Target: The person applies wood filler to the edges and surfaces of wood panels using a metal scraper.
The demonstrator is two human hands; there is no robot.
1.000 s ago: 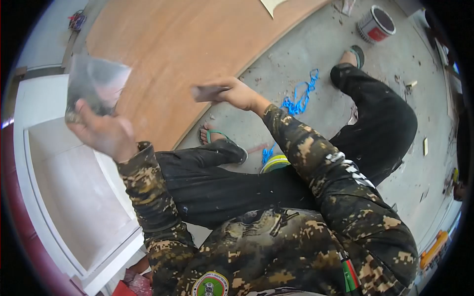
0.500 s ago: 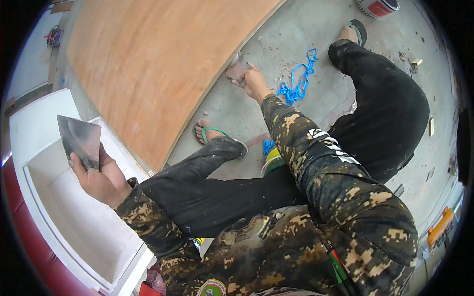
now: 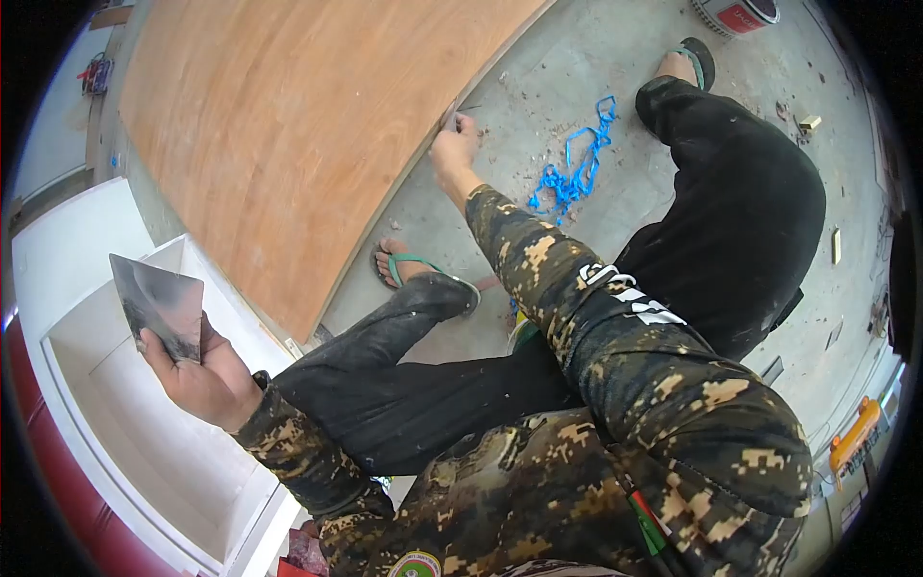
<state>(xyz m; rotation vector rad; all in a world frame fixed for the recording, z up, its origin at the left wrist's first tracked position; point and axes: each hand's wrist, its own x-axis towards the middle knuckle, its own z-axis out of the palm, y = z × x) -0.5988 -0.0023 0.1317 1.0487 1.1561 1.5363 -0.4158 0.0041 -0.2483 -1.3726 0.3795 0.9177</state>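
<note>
My left hand [image 3: 207, 375] is closed around a flat metal putty scraper [image 3: 159, 303], its smeared blade tilted up over the white drawer-like box [image 3: 144, 423]. At the edge of the large plywood panel [image 3: 298, 125], my right hand [image 3: 456, 152] grips a second, smaller-looking putty scraper [image 3: 451, 119]. That blade is seen nearly edge-on against the panel's side, and part of it is hidden by my fingers.
Tangled blue strapping [image 3: 577, 178] lies on the dusty concrete floor [image 3: 538, 87] among scattered debris. A bucket with a red label [image 3: 745, 14] stands at the top right. An orange tool [image 3: 854, 438] is at the far right. My sandalled foot [image 3: 409, 264] rests beside the panel.
My right hand has moved left and slightly up to the panel edge, its scraper turning from flat-facing to nearly edge-on. My left hand with its scraper has dropped slightly.
</note>
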